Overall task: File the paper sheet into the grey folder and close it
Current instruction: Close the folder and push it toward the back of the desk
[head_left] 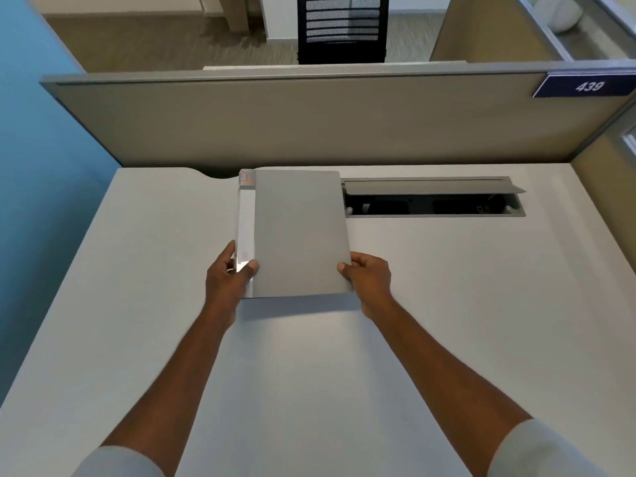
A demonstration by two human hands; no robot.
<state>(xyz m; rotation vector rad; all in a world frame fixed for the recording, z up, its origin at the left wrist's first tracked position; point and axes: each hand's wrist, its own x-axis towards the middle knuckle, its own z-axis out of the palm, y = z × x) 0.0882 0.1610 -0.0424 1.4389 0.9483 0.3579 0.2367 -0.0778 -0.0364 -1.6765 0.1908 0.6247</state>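
Pale grey laminate covered the broad office desk (137, 304), which ran away to a tan fabric partition (309, 125) at the far side, with an open cable trough (433, 201) sunk into the surface at far right. On the desk's middle lay the flat grey rectangular folder (299, 232), shut, its long axis running near to far and its white spine strip along the left edge, a small orange-marked label at the far left corner. Its near short edge sat between the two hands, so the folder stretched away from the person, neither arm clearly nearer. The left hand (229, 273) was clamped on the near left corner at the spine, thumb on top and fingers curled round the side. The right hand (370, 275) pinched the near right corner at the opening edge, thumb on the cover. The hands were well apart, one at each corner. No loose paper sheet showed anywhere, so it was probably already inside, though that could not be confirmed. Since the cover hinged along the left, any opening would swing from the right edge, where the right hand sat.
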